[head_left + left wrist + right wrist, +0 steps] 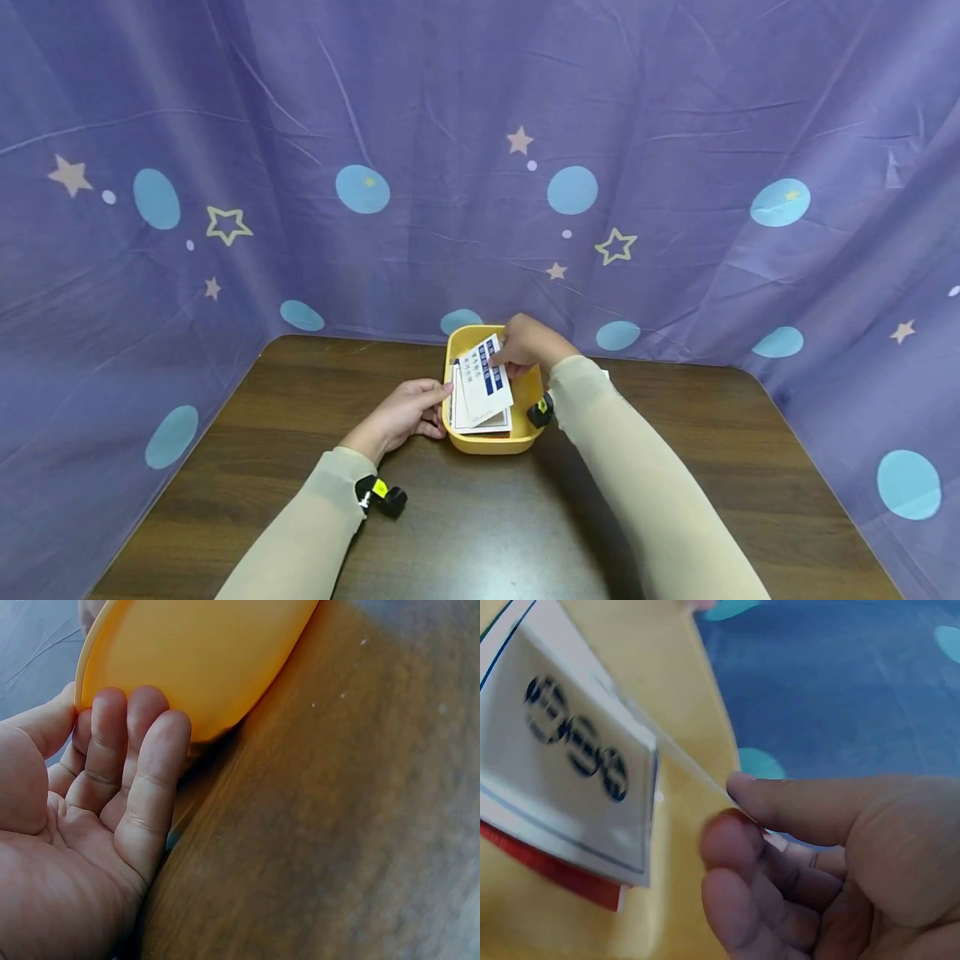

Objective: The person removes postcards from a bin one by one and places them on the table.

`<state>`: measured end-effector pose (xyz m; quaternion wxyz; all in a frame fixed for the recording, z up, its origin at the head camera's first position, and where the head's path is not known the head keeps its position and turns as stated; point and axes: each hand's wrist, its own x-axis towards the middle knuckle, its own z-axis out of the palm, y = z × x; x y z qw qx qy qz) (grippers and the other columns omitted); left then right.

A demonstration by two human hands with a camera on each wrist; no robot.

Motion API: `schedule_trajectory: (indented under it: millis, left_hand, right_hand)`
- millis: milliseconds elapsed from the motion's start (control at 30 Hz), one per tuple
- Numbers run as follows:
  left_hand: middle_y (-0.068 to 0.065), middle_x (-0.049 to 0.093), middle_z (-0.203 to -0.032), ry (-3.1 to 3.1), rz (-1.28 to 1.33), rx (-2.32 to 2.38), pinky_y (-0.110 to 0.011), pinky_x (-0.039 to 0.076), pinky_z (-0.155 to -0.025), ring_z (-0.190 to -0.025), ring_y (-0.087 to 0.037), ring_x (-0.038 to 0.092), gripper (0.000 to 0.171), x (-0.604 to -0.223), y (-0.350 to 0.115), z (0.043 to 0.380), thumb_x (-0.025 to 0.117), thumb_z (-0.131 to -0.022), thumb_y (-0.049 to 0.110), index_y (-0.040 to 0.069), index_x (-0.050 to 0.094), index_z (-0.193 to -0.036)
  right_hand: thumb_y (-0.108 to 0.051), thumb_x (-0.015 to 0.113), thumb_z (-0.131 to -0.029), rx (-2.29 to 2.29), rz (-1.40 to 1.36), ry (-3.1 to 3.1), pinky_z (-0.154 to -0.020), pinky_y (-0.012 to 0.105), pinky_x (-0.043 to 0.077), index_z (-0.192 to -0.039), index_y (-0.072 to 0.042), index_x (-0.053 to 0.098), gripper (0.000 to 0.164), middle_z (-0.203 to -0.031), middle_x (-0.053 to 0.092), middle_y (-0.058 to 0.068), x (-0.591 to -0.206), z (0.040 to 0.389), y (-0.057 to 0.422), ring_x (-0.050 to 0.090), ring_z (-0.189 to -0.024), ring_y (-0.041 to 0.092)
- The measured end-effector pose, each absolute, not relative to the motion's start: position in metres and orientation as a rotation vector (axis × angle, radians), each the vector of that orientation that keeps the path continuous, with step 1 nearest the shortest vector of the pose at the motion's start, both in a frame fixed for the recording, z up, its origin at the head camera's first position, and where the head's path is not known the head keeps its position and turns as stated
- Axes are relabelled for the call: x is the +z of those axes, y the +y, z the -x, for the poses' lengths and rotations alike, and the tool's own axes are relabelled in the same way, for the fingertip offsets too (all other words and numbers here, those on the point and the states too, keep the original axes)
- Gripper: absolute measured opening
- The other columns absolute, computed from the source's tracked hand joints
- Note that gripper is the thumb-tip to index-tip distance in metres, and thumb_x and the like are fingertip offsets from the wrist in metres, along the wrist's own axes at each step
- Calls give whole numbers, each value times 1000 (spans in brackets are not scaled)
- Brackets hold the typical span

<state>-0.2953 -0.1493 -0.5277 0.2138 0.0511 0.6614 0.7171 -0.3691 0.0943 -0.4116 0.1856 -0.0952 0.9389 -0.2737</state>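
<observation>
A yellow plastic bin (491,447) stands on the table near the curtain. My left hand (408,412) holds its left side, thumb at the rim and curled fingers against the outer wall (217,660). Over the bin, my right hand (532,342) pinches a white card (487,407) with a blue printed band between thumb and fingers. In the right wrist view that card shows nearly edge-on. Beneath it in the bin lie a white card with dark round lettering (577,787) and a red piece (562,877), partly covered.
The dark wooden table (420,525) extends around the bin. A purple curtain (465,125) with stars and blue ovals hangs close behind it. Something white (605,374) peeks out beyond the right sleeve, mostly hidden.
</observation>
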Motion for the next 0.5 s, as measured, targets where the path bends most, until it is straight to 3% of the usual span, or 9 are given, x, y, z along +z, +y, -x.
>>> schedule_trajectory:
  millis: [233, 500]
  left_hand:
    - [-4, 66, -70, 1839, -109, 1983, -31, 65, -56, -59, -19, 68, 34, -528, -149, 295, 59, -111, 29, -4, 60, -101]
    - [-3, 66, -70, 1843, -121, 1992, -31, 65, -56, -60, -19, 68, 32, -528, -150, 295, 64, -109, 33, 4, 63, -95]
  right_hand:
    - [-14, 79, -97, -1179, 223, 2494, -69, 39, 69, -93, 0, 73, 15, -93, 82, 14, -413, 355, 115, 77, -77, 25]
    - [-17, 79, -97, -1410, 211, 2476, -61, 34, 58, -103, -3, 73, 17, -81, 73, 6, -421, 350, 161, 61, -67, 18]
